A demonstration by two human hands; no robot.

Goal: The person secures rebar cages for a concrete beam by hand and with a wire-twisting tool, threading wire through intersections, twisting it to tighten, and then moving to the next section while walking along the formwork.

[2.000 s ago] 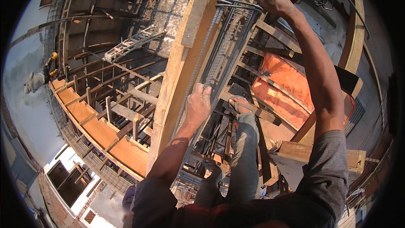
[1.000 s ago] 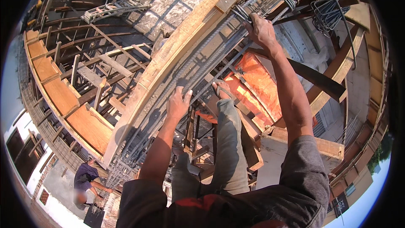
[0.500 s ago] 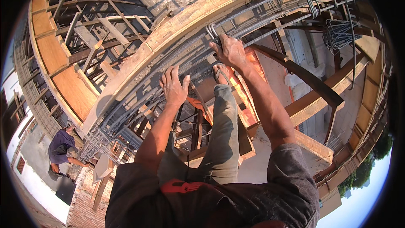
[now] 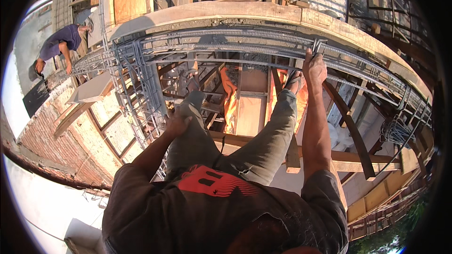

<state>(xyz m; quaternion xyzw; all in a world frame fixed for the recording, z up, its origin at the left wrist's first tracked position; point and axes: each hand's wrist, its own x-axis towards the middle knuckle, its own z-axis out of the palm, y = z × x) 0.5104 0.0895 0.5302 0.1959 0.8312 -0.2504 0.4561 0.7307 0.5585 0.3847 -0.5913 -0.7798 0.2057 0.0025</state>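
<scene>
My right hand [image 4: 314, 69] is closed around the bent steel ends [image 4: 318, 46] of a bundle of rebar, beside the long ribbed bars [image 4: 245, 44] that run across in front of me. My left hand [image 4: 177, 123] is lower, by my left knee, with the thumb apart from the fingers and nothing seen in it. Left of that hand stands a tied rebar cage [image 4: 136, 82] with stirrups. Part of the left fingers lies in shadow. My feet in sandals rest among the bars and boards below.
A curved timber form board [image 4: 212, 13] borders the bars on the far side. Dark timber braces [image 4: 351, 129] and a coil of tie wire [image 4: 397, 130] are at right. Gaps open between beams below. Another person [image 4: 61, 47] bends over at far left, near a brick wall [image 4: 82, 136].
My view has turned leftward. My left hand has drawn back from the bars toward my knee. The right hand, near the bent ends before, now grips them, and my legs are further apart.
</scene>
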